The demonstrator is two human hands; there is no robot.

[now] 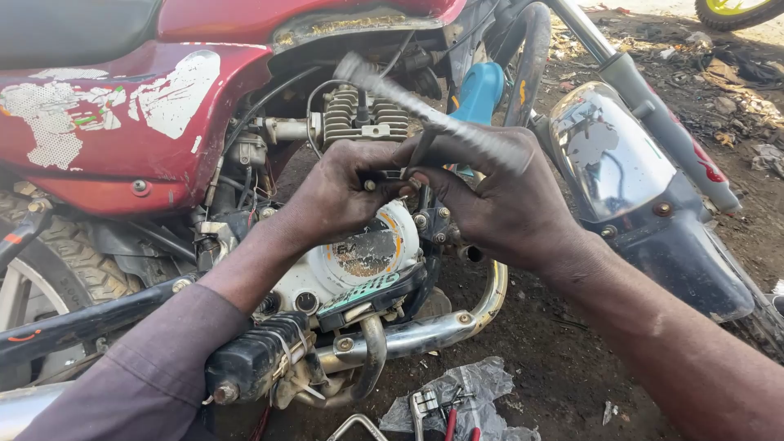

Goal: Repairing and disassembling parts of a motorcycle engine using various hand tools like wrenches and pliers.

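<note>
Two hands at the motorcycle engine (359,253). My right hand (498,204) is closed round a T-handle wrench (425,114); my left hand (343,192) pinches its tip onto a side-cover bolt (370,185). Cover seems mounted; other bolts look seated. Pliers (449,412) lie on the ground.

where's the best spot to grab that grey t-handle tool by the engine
Hold the T-handle tool by its long grey crossbar, coming from above on the camera's side. The bar lies clear of the engine, slanting from upper left to lower right, where the right hand already wraps it. The thin shaft below sits crowded beside the left hand.
</note>
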